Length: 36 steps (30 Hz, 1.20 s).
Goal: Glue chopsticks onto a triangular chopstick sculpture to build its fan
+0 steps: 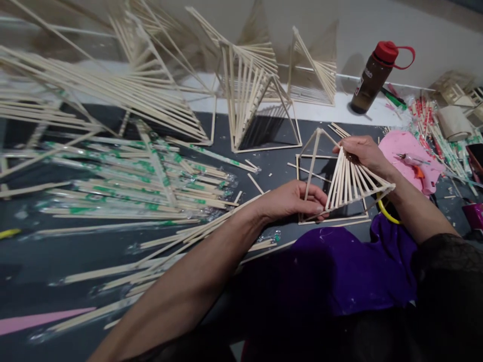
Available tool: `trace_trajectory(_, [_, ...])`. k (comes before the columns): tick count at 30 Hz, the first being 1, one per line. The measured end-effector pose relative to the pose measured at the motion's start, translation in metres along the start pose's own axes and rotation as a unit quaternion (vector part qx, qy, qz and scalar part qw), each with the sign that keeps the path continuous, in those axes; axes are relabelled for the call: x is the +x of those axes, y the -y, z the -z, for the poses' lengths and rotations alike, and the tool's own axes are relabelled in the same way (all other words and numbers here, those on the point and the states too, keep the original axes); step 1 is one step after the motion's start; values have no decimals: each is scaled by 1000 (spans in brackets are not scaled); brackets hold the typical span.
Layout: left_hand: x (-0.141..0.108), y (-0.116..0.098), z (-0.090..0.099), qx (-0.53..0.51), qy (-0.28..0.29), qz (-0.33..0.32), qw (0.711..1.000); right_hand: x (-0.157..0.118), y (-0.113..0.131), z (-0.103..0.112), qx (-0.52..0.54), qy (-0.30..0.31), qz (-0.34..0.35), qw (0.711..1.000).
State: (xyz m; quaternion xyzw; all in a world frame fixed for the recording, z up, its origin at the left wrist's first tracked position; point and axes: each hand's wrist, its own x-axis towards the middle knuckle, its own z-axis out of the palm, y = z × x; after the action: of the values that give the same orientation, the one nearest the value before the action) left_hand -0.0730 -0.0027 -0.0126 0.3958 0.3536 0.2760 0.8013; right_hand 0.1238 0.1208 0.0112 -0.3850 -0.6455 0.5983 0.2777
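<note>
A small model of wooden sticks (349,183), with a fan of sticks inside a frame, is held between my two hands. My left hand (298,201) pinches its lower left corner, fingers closed around the frame. Higher up, my right hand (360,151) grips the top of the fan near where the sticks meet. Beneath the model lies a square stick frame (334,219) on the dark table. A purple cloth (350,261) sits just in front of it, and a yellow ring (388,212) shows under my right forearm.
Larger stick models (260,100) stand along the wall. Wrapped chopsticks (124,186) cover the table at left, with loose sticks around. Towards the right are a bottle with a red cap (375,75), a pink sheet (402,146) with a glue gun (413,161), and red-wrapped chopsticks (424,115).
</note>
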Motion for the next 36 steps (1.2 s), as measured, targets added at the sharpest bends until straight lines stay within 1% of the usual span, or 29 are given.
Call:
trace_trajectory(7, [2, 2, -1, 25, -27, 8, 999, -3, 5, -5, 5, -4, 13, 1000])
trace_trajectory(16, [3, 1, -5, 38, -39, 2, 999, -6, 5, -6, 18, 1, 23, 1000])
trace_trajectory(22, [3, 2, -5, 28, -38, -6, 999, -4, 3, -4, -13, -7, 9, 1000])
trace_trajectory(28, [1, 2, -2, 30, -25, 0, 999, 0, -2, -2, 3, -8, 4, 1000])
trace_trajectory(31, [-1, 1, 0, 23, -21, 7, 999, 2, -4, -1, 19, -19, 0, 1000])
trace_trajectory(36, [-2, -3, 4, 42, -54, 2, 998, 1, -7, 1, 39, -21, -12, 999])
